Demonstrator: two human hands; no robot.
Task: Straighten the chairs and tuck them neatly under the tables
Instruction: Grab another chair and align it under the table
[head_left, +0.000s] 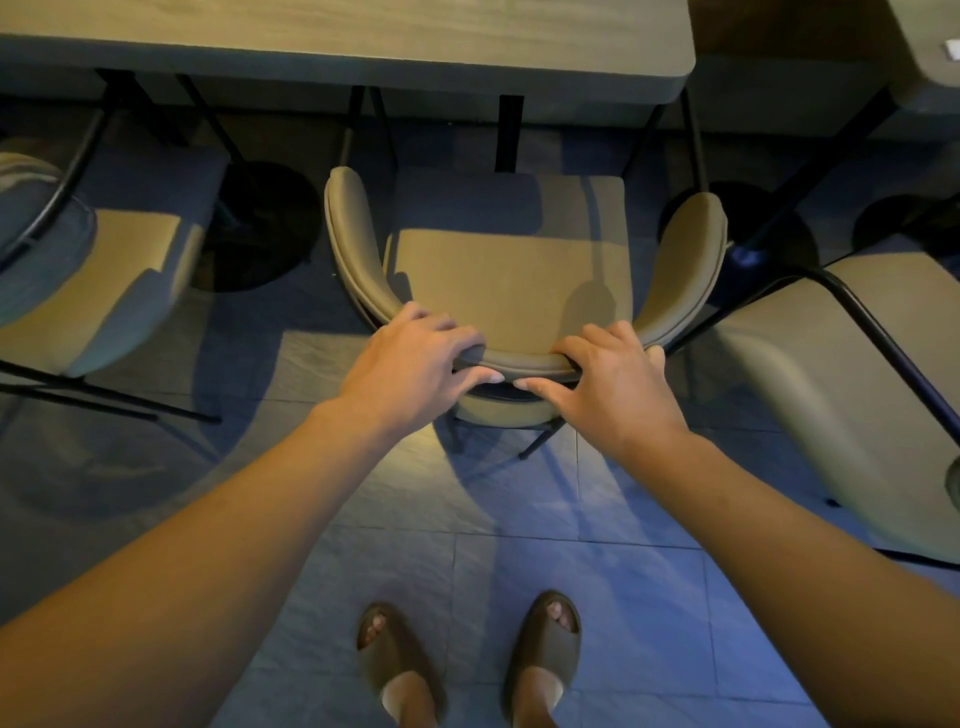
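The fingers of the left hand (415, 358) were curled over the top of the curved backrest (519, 361), thumb stretched along its near face, and the right hand (613, 384) gripped the same rim just beside it, the two thumbs nearly meeting at the middle of the frame. Both hands had firm hold of the middle chair (509, 270), a tan padded one with wraparound arms, standing square to the long table (363, 36) at the top of the frame. The front of its seat lay in the table's shadow close by the edge, but I could not tell whether it sat under the top; most of the cushion was plainly out on the tiled floor (519, 519), so I judged the push barely begun.

At the left edge another chair (104, 270) stood angled away from the table, and at the right a third chair (857, 364) sat turned and well out, nearer a second table (930, 47) in the upper right corner. Both looked still to be straightened. The person's sandalled feet (467, 654) were planted behind the chair at the bottom of the frame.
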